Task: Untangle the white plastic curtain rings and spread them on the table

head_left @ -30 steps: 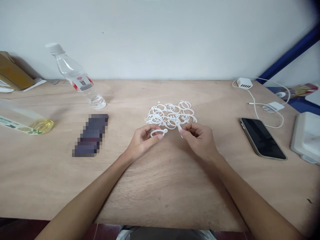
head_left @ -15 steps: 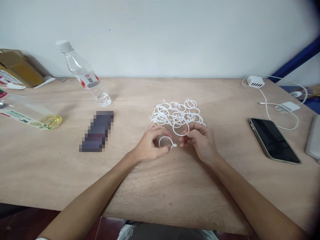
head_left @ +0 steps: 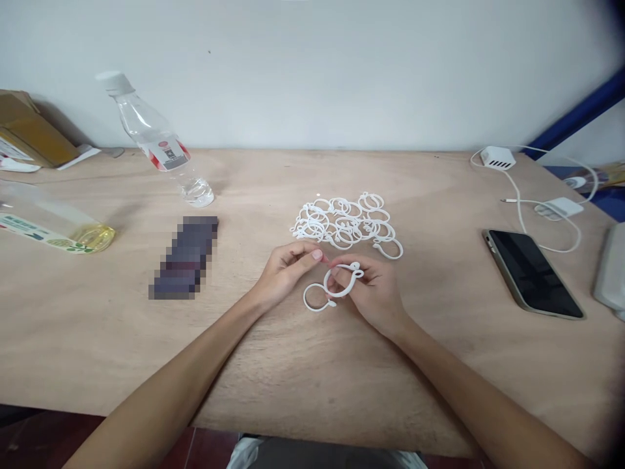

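Note:
A pile of white plastic rings [head_left: 347,223] lies in the middle of the wooden table [head_left: 312,365]. Just in front of it my two hands meet. My right hand [head_left: 374,291] is closed on a white ring [head_left: 343,281], and a second ring [head_left: 316,299] hangs linked from it, low over the table. My left hand [head_left: 287,268] pinches at the top of the held ring, thumb and fingers pressed together. One loose ring [head_left: 389,248] lies apart at the pile's right edge.
A clear water bottle [head_left: 157,147] lies at the back left, with a yellow-liquid bottle [head_left: 53,227] and a cardboard box [head_left: 27,131] further left. A blurred dark object [head_left: 184,256] sits left of my hands. A phone [head_left: 532,273], chargers and white cables [head_left: 530,195] lie to the right.
Both hands drew back from the pile toward me. The ring my left hand held now dangles linked to the ring in my right hand, and the left fingers moved up to its top.

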The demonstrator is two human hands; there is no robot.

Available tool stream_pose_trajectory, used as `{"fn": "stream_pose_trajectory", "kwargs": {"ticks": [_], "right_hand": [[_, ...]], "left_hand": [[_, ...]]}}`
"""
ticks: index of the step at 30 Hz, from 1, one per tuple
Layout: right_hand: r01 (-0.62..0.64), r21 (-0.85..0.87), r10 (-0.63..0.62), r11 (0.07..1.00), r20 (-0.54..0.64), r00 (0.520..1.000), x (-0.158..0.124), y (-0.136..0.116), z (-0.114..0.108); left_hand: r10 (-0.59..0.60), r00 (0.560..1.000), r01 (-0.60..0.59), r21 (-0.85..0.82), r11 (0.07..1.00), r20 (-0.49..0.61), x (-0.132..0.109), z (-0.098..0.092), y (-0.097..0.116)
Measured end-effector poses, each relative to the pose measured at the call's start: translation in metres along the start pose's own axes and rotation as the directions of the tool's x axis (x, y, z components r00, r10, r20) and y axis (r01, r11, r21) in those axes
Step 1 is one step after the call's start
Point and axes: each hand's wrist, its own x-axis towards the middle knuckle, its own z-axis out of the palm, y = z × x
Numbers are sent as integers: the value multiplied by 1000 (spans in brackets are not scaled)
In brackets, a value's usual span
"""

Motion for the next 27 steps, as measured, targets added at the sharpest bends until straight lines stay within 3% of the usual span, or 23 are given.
{"fn": "stream_pose_trajectory", "kwargs": {"ticks": [9, 14, 16, 20, 24, 27], "right_hand": [[10, 29, -8, 1000, -62, 998, -3, -4, 7], [4, -30, -6, 1000, -98, 995, -4, -2, 5], [54, -128, -65, 990, -84, 994, -5, 1, 5], [258, -431, -296, 865, -24, 955, -8, 6, 3], [337, -534, -385, 776, 24, 923, -6, 7, -2], [384, -599, -444, 702, 53, 895, -3, 8, -6]], "left_hand": [[95, 988, -71, -191, 979, 118, -7, 11, 8], [40, 992, -19, -173, 985, 118, -8, 14, 6], [5, 997, 6, -128, 992, 81, -8, 12, 6], [-75, 997, 74, 24, 997, 34, -7, 5, 8], [-95, 994, 92, 63, 994, 45, -5, 1, 9], [-76, 991, 70, 60, 996, 111, -5, 0, 10]]}}
